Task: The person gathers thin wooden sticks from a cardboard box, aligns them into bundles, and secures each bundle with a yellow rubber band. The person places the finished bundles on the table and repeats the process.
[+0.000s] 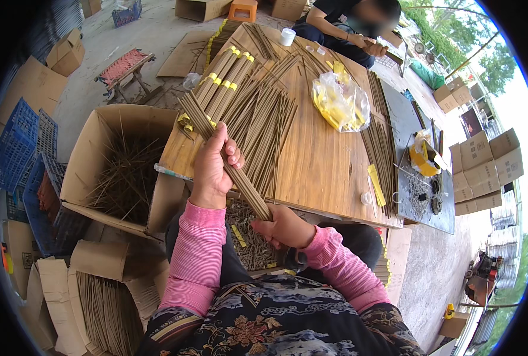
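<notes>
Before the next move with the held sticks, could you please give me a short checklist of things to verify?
1. Left hand wrapped around the held sticks: ok.
2. Right hand at their lower end: ok.
3. Lower ends level: cannot tell, the right hand hides them.
4. Loose sticks on the table all parallel: not ok, some cross.
5. Yellow-banded bundles lying side by side on the table's left part: ok.

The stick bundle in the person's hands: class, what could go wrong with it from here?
No band shows on the stick bundle, so sticks might slip out if the left hand or right hand loosens. Its far end looks close to the yellow-banded bundles, so a swing might knock them.
</notes>
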Motion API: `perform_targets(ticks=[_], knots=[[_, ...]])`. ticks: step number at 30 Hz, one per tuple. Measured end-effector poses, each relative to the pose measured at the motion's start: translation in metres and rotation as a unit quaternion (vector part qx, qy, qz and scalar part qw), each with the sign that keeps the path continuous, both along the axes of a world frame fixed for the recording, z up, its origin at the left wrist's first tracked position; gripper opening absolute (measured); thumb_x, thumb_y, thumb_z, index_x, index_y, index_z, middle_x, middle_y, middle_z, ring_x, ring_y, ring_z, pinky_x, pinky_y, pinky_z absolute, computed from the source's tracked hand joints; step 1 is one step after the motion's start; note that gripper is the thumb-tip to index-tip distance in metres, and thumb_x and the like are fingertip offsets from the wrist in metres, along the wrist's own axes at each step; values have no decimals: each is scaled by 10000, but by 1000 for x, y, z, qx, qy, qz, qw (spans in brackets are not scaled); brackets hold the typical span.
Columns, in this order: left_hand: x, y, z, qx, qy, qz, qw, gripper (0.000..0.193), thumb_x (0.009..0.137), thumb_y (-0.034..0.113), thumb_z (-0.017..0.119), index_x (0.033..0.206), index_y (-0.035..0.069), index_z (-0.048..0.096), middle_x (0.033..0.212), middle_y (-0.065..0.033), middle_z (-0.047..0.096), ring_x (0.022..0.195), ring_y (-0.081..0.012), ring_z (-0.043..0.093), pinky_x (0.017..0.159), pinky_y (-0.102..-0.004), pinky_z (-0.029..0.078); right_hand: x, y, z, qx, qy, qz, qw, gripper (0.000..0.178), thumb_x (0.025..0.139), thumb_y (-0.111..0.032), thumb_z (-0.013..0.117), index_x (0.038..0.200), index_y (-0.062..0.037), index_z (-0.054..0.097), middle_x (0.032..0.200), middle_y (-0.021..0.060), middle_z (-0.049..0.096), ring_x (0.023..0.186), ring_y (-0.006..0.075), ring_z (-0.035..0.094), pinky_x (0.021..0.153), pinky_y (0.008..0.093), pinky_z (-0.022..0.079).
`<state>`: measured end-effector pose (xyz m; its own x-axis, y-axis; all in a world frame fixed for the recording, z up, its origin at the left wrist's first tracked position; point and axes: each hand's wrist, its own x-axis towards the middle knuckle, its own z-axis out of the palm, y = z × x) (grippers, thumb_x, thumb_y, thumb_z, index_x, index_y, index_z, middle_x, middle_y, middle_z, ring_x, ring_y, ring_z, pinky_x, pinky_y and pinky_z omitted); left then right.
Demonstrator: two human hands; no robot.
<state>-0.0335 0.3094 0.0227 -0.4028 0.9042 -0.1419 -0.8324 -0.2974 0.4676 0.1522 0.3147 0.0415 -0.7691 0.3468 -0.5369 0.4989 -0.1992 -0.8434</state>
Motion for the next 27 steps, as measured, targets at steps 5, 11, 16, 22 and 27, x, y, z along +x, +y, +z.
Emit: perform_targets(ticks=[5, 11, 16, 22, 27], knots=[[2, 1, -1, -58, 20, 34, 998, 314, 826, 341, 603, 665, 121, 446, 520, 17, 441, 428, -87, 406, 403, -225, 347, -3, -2, -10, 124, -19, -15, 992, 209, 834, -178, 566, 821, -1, 456, 526, 22, 470, 384, 103, 460, 346, 270, 367], [5, 1, 1, -38, 12, 30, 999, 300, 825, 347, 602, 717, 112, 449, 565, -5, 474, 462, -106, 440, 443, -233, 381, -2, 1, -3, 93, -27, -1, 995, 207, 847, -181, 551, 776, -24, 437, 524, 11, 462, 381, 92, 449, 346, 253, 364], [-10, -1, 0, 23, -1, 27, 999, 253, 841, 325, 585, 746, 124, 464, 592, -2, 484, 490, -87, 441, 471, -233, 385, 5, 1, 1, 35, -13, 34, 999, 197, 863, -172, 525, 740, -47, 433, 520, -12, 439, 387, 74, 435, 354, 220, 353], [4, 0, -2, 48, -14, -43, 998, 243, 835, 313, 594, 725, 132, 474, 571, 9, 476, 479, -83, 441, 453, -224, 371, 6, 1, 1, 18, 5, 21, 1000, 197, 860, -158, 531, 734, -45, 429, 517, -9, 436, 383, 80, 431, 354, 222, 353], [18, 1, -5, 48, -30, -87, 995, 259, 830, 321, 600, 706, 133, 473, 570, 6, 486, 457, -87, 441, 441, -220, 365, 4, 5, 0, 12, 36, -1, 999, 215, 864, -190, 541, 772, -26, 436, 527, 5, 450, 377, 82, 436, 338, 229, 354]])
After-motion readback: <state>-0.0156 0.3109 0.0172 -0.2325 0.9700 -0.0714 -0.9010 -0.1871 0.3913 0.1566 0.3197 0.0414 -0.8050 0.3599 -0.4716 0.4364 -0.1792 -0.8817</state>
